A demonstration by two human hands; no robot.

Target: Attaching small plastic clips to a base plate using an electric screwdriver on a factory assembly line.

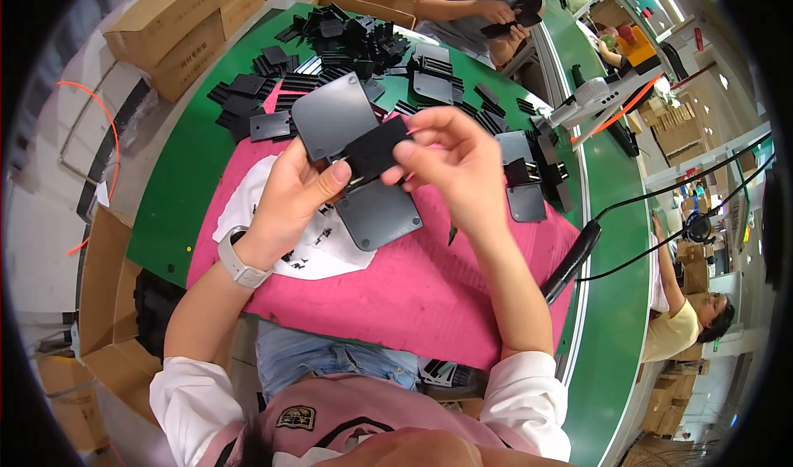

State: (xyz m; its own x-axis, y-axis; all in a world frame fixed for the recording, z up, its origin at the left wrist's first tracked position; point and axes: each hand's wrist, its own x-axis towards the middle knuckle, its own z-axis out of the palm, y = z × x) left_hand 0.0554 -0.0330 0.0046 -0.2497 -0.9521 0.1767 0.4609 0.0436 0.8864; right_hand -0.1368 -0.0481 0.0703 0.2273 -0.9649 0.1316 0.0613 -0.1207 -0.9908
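Over the pink mat (438,277) I hold a black plastic assembly (372,149) with both hands. It has a black rectangular middle piece and two flat grey plates with rounded corners, one above and one below. My left hand (289,190), with a pale watch on the wrist, is closed on its left side, thumb on the front. My right hand (454,157) pinches the right end of the middle piece between thumb and fingers. Beneath the assembly lies a white sheet (339,260) with several tiny black parts (301,262) on it.
Piles of black plastic parts (355,41) cover the far side of the green table (178,194). More plates (526,202) and a black-handled corded tool (572,264) lie to the right. Cardboard boxes (111,302) stand at left. Across the table, a co-worker's hands (500,21) hold a black part.
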